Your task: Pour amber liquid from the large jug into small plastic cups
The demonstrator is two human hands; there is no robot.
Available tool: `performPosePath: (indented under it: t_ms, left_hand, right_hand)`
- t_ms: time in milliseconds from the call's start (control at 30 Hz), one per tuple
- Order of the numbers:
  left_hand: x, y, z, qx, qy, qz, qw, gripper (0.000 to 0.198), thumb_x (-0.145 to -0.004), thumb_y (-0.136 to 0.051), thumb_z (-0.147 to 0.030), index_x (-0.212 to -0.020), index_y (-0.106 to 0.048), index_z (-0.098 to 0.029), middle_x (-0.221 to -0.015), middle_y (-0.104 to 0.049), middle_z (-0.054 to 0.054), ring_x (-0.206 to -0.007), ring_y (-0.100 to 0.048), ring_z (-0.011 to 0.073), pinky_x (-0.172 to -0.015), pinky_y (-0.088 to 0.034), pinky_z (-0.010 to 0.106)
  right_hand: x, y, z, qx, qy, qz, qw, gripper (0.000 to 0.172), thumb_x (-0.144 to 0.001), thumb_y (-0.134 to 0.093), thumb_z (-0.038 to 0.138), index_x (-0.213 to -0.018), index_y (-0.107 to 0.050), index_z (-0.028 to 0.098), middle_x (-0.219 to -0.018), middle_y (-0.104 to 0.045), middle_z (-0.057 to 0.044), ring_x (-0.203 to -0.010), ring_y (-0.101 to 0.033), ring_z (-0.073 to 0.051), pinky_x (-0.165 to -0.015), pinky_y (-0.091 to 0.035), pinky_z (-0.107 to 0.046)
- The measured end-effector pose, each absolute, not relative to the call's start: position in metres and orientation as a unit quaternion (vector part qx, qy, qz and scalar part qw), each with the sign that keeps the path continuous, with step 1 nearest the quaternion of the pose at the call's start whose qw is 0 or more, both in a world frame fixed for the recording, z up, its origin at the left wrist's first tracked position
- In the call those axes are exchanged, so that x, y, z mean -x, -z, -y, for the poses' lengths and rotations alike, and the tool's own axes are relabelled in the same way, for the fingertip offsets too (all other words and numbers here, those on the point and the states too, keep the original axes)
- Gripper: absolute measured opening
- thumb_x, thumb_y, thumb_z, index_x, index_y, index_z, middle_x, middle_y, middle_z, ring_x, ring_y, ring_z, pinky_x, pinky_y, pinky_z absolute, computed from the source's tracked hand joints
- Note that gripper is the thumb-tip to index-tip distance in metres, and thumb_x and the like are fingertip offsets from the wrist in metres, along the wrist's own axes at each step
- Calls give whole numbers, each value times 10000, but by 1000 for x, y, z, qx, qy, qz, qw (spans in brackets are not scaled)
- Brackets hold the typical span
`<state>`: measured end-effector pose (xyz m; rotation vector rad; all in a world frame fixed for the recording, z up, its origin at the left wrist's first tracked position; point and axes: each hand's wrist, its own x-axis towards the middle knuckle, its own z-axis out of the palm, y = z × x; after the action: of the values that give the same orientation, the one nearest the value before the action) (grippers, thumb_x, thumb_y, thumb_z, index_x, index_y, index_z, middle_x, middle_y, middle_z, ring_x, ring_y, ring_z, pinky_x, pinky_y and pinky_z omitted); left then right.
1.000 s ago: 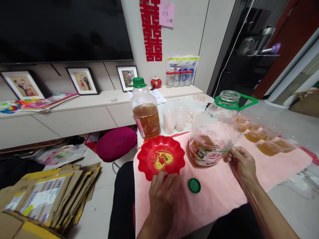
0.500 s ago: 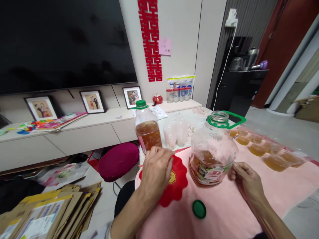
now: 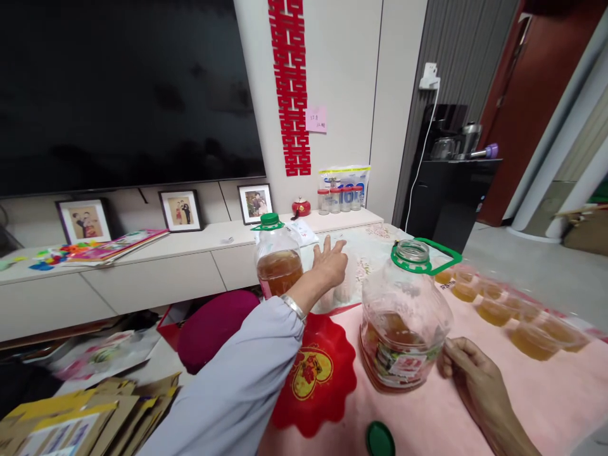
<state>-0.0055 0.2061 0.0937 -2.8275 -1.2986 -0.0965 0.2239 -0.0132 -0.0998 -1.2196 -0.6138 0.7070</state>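
My left hand point(image 3: 327, 265) is stretched over clear stacked plastic cups point(image 3: 344, 290), fingers spread, partly covering them. My right hand point(image 3: 475, 373) is beside the lower right side of a large open plastic jug point(image 3: 406, 316), thumb and fingers pressed together. What they pinch, if anything, is hidden. The jug has a green handle and amber liquid at its bottom. A second jug point(image 3: 279, 266), capped in green, stands left of my left hand with more amber liquid. Under my left forearm sits a red scalloped tray point(image 3: 327, 386). A green cap point(image 3: 380, 438) lies near the front edge.
Several clear cups of amber liquid point(image 3: 536, 339) stand on the pink cloth point(image 3: 560, 392) at the right. A maroon stool point(image 3: 213, 329) and flattened cardboard point(image 3: 118, 415) are at the left. Behind, a low cabinet point(image 3: 156, 269) bears framed photos and lidded jars point(image 3: 339, 201).
My left hand has moved forward from above the red tray to the stacked cups, and its fingers have spread. My right hand stays beside the jug. The view has tilted up slightly.
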Motion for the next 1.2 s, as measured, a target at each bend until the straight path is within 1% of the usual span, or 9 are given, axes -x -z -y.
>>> performPosePath:
  t_ms: [67,200,433,600,733,900,1000,1100,1200]
  left_hand:
    - [2,-93,-211,909,5,417,5,392,-942,-768,-297,-1318,-716,-201,-1781,-397,87,-1692,-276,380,-1362,-297,727]
    - [0,-94,-216,908,-3,419,0,408,-962,-747,-337,-1345,-702,-204,-1752,-439,97,-1672,-323,370,-1355,-317,718]
    - [2,-98,-216,910,28,413,12,384,-965,-746,-348,-1318,-711,-201,-1685,-525,102,-1625,-409,346,-1338,-365,686]
    - [1,-97,-222,910,53,411,15,472,-964,-748,-406,-1385,-670,-209,-1635,-562,115,-1538,-511,334,-1287,-445,656]
    - [1,-102,-225,906,77,416,9,479,-970,-738,-418,-1396,-662,-210,-1618,-577,117,-1522,-527,330,-1280,-453,653]
    - [3,-117,-220,900,130,416,5,357,-963,-751,-334,-1286,-721,-186,-1634,-577,106,-1587,-466,333,-1308,-421,660]
    - [10,-135,-207,894,176,412,4,260,-968,-742,-299,-1191,-749,-166,-1617,-600,102,-1577,-486,314,-1305,-435,636]
    - [25,-155,-185,887,209,412,-6,134,-982,-706,-229,-1063,-768,-142,-1604,-618,101,-1522,-551,279,-1278,-474,588]
    - [51,-163,-159,884,232,406,-17,162,-1005,-631,-158,-1047,-785,-125,-1622,-601,118,-1510,-568,269,-1270,-472,537]
  right_hand:
    - [-224,99,13,553,-320,277,718,518,-662,-964,649,-628,-678,218,-508,-561,-7,-510,-522,-144,-511,-439,-282]
    - [-225,105,13,553,-321,278,717,497,-702,-945,629,-632,-665,225,-527,-561,-5,-523,-510,-137,-520,-432,-271]
    - [-226,107,14,556,-321,285,712,496,-726,-930,645,-644,-670,230,-531,-568,-8,-542,-518,-155,-541,-431,-294]
    - [-224,105,14,561,-319,285,709,499,-737,-923,648,-651,-668,229,-535,-572,-7,-554,-515,-150,-550,-420,-286]
    - [-222,101,15,563,-324,287,704,517,-748,-917,662,-649,-661,225,-534,-568,-5,-549,-513,-145,-547,-416,-286]
    - [-222,99,14,560,-321,298,703,527,-750,-918,672,-656,-672,216,-527,-568,3,-537,-521,-130,-542,-421,-272]
    - [-225,103,14,554,-321,309,703,506,-778,-915,644,-688,-668,212,-533,-572,31,-534,-533,-122,-543,-442,-262]
    - [-230,109,15,547,-321,319,704,437,-859,-884,560,-741,-650,209,-575,-584,73,-537,-546,-109,-540,-460,-249]
    - [-234,115,15,540,-319,323,709,363,-943,-830,472,-781,-640,208,-611,-581,94,-550,-560,-102,-545,-480,-244]
